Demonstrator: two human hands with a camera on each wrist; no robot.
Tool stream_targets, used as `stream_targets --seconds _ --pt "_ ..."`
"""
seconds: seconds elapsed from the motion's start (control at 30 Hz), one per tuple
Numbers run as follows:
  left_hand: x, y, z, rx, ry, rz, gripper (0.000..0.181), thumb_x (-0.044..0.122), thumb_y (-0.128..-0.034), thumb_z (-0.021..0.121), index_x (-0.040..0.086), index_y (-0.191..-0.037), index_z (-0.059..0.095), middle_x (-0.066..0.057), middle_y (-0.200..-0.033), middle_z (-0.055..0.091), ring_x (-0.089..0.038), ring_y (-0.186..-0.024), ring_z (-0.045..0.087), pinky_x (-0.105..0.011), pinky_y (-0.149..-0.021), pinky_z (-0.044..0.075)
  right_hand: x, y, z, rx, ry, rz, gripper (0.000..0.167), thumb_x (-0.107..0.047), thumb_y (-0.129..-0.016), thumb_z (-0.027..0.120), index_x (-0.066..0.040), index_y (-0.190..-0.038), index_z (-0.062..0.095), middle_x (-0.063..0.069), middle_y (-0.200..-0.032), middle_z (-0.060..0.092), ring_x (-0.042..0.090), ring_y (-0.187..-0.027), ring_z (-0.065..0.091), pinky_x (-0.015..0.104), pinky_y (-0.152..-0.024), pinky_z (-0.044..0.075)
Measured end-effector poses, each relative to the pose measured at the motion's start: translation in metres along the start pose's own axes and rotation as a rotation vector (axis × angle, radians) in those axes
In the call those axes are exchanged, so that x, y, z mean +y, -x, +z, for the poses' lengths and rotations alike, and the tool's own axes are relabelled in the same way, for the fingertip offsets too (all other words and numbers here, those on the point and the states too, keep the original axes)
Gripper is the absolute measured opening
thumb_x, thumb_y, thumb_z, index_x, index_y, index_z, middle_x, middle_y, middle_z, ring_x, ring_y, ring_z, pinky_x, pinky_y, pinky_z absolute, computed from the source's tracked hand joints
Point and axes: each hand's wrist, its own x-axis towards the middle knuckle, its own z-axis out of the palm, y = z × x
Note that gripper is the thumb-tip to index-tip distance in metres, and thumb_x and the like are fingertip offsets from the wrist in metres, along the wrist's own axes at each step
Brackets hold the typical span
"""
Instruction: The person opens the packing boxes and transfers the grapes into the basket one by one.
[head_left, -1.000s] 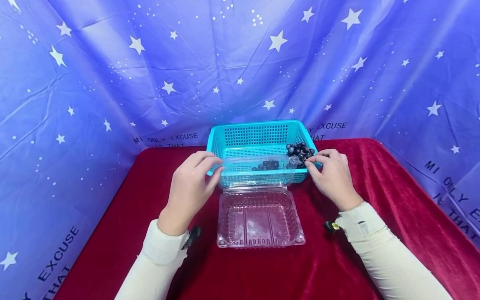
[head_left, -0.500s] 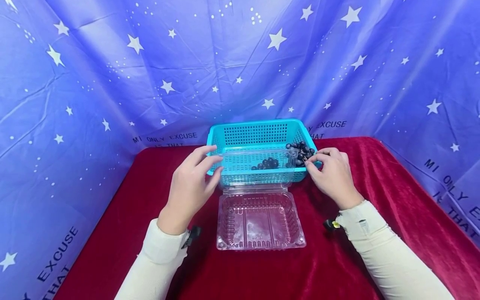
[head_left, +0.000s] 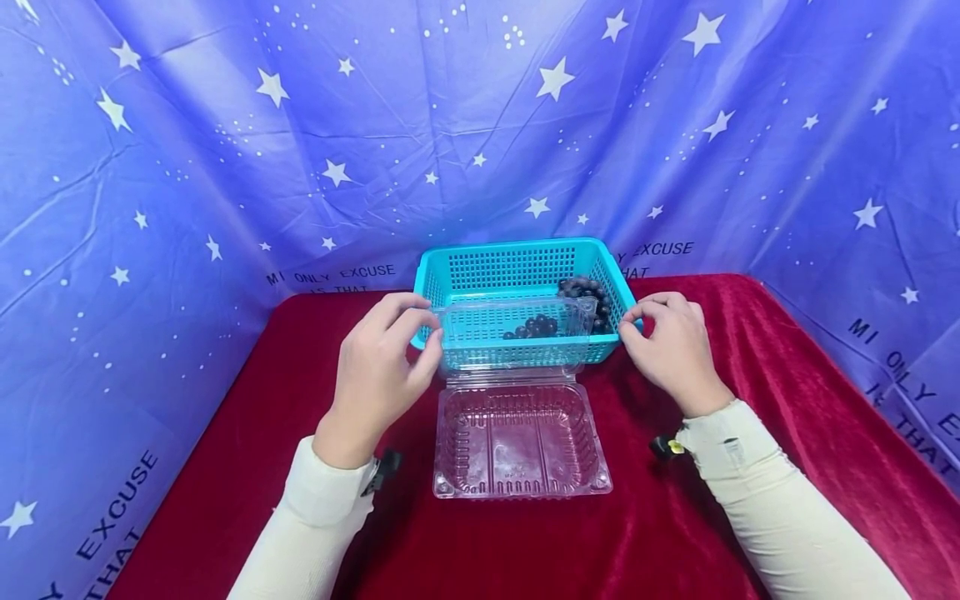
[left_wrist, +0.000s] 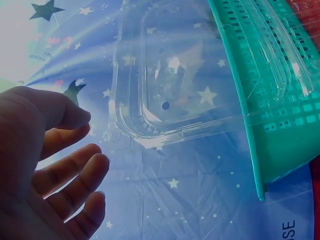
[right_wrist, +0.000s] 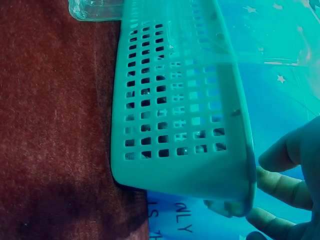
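Note:
In the head view my left hand [head_left: 382, 367] is beside the raised lid [head_left: 480, 308] of a clear plastic clamshell box, fingers loosely bent. The left wrist view shows a gap between the fingertips and the lid. My right hand [head_left: 671, 350] is at the front right corner of a turquoise plastic basket [head_left: 510, 267]; whether its fingertips touch the rim I cannot tell. Nothing shows between its fingers. A bunch of dark grapes [head_left: 585, 289] lies inside the basket's right end. More dark grapes [head_left: 536, 327] show through the lid.
The clamshell's base [head_left: 517, 454] lies in front of the basket, its lid leaning over the basket's front. A red velvet cloth [head_left: 675, 517] covers the table. Blue star-printed fabric [head_left: 480, 125] hangs behind and on both sides.
The right hand has let go of the grape bunch and drawn slightly right. The bunch has settled lower and leftward inside the basket. The left hand has shifted slightly left of the lid.

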Motion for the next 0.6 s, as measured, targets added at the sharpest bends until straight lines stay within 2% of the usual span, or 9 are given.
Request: stream_targets --seconds 0.37,0.6 --pt "0.0 -0.001 -0.001 0.016 -0.002 0.008 0.01 0.013 -0.0891 0.066 0.007 -0.09 0.074 -0.007 -0.105 0.071 -0.02 -0.078 0.063 -0.034 -0.06 0.053 -0.004 -0.002 -0.004 -0.016 0.0 0.006 0.017 -0.018 -0.09 0.061 -0.008 -0.09 0.076 0.016 -0.114 0.062 0.041 -0.111 0.05 0.051 -0.088 0.038" --pt "-0.005 -0.002 0.004 -0.017 -0.003 -0.009 0.022 0.022 -0.0954 0.063 0.006 -0.107 0.073 -0.008 -0.11 0.073 -0.027 -0.099 0.067 -0.043 -0.076 0.053 -0.014 -0.007 -0.019 -0.032 -0.015 -0.064 0.016 -0.016 -0.09 0.064 -0.006 -0.092 0.077 0.018 -0.114 0.066 0.039 -0.114 0.053 0.051 -0.096 0.038"
